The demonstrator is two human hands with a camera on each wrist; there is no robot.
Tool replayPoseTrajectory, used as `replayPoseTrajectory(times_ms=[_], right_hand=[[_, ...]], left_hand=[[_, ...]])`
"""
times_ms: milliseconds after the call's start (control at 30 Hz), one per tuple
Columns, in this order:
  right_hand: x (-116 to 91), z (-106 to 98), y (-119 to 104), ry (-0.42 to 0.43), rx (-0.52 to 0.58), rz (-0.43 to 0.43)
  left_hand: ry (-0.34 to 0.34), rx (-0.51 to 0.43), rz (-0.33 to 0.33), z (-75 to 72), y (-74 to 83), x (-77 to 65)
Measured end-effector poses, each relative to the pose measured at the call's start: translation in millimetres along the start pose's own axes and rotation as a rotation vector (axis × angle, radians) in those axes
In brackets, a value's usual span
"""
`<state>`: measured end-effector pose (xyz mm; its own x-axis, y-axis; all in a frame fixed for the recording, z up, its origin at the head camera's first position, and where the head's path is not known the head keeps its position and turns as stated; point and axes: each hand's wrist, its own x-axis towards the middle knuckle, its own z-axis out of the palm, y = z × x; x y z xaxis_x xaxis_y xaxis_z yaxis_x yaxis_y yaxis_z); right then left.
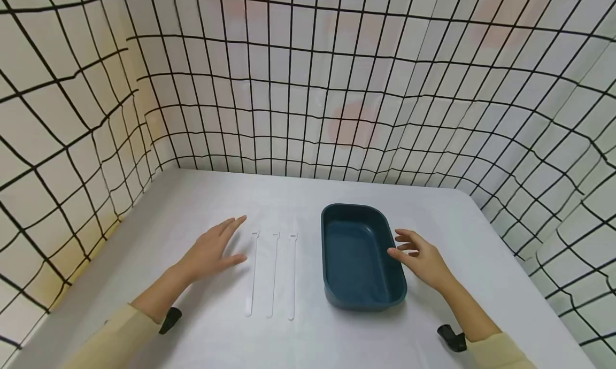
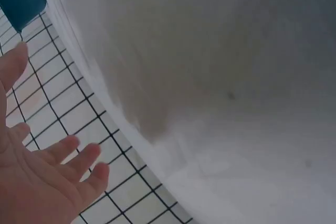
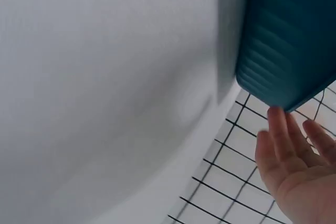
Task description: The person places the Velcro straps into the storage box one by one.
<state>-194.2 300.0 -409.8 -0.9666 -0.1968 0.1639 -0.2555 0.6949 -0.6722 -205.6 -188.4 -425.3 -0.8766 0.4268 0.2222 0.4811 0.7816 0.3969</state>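
Note:
A dark teal rectangular tub point(image 1: 362, 262) with rounded corners stands on the white table, right of centre. Left of it lie three thin whitish plastic strips point(image 1: 248, 307), side by side, each with a small slotted head at the far end. My left hand point(image 1: 212, 251) hovers left of the strips, fingers extended and thumb spread, holding nothing. At the tub's right rim is my right hand point(image 1: 425, 259), its fingers loosely bent and the thumb tip overlapping the rim. In the right wrist view, its fingertips point(image 3: 277, 116) show right by the tub's corner.
Black wire grid point(image 1: 308, 96) with pale sheeting behind it rises at the back and both sides of the table point(image 1: 231, 190). A black wrist device point(image 1: 452, 338) shows at the right wrist, and another point(image 1: 170, 321) at the left.

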Motion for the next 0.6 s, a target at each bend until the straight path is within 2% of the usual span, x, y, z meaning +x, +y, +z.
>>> replayPoseTrajectory(times_ms=[67, 167, 233, 433, 500, 600], right_hand=[[0, 1, 1, -0.005, 0.068, 0.036], [2, 2, 2, -0.010, 0.148, 0.076], [3, 2, 4, -0.013, 0.204, 0.092], [5, 4, 13, -0.050, 0.350, 0.109], [6, 4, 16, -0.072, 0.393, 0.106], [6, 4, 21, -0.100, 0.440, 0.092]], left_hand=[[-0.015, -0.053, -0.027, 1.3, 1.7, 0.5], [-0.045, -0.085, -0.094, 3.3, 4.8, 2.2], [-0.054, -0.107, -0.156, 4.7, 7.5, 4.6], [-0.075, -0.266, -0.412, 11.1, 16.6, 12.7], [-0.081, -0.290, -0.471, 12.8, 19.0, 13.5], [-0.082, -0.295, -0.522, 14.8, 22.3, 14.1]])
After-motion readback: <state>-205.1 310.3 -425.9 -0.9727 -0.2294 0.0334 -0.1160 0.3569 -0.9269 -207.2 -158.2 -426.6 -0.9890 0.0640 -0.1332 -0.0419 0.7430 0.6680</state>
